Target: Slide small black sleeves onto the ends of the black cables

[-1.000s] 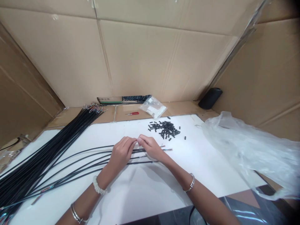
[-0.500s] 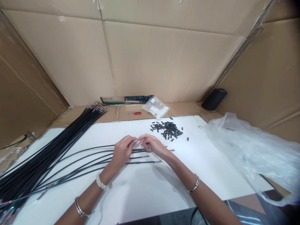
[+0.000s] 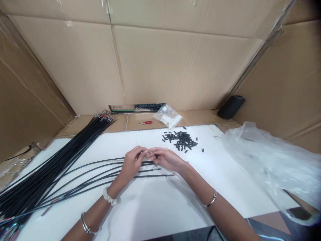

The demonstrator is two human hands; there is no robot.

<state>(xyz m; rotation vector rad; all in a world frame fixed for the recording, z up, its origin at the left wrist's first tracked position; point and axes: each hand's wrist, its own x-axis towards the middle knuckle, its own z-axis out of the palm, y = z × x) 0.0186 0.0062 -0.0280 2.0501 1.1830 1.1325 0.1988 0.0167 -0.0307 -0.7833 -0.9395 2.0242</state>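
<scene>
A workshop bench is suggested: a white work surface (image 3: 195,201) is enclosed by cardboard panels (image 3: 155,63). Black cables (image 3: 72,150) with exposed wire ends are bundled on it, and short black pieces (image 3: 184,140) are heaped near a small red-handled tool (image 3: 145,123).

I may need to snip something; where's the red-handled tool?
In the head view, the red-handled tool lies on the cardboard strip, just left of the clear bag.

Cardboard walls (image 3: 155,63) enclose the white worktop (image 3: 200,187) at the back and both sides, creased and taped at the seams. Grey and brownish flooring (image 3: 273,222) shows at lower right.
</scene>
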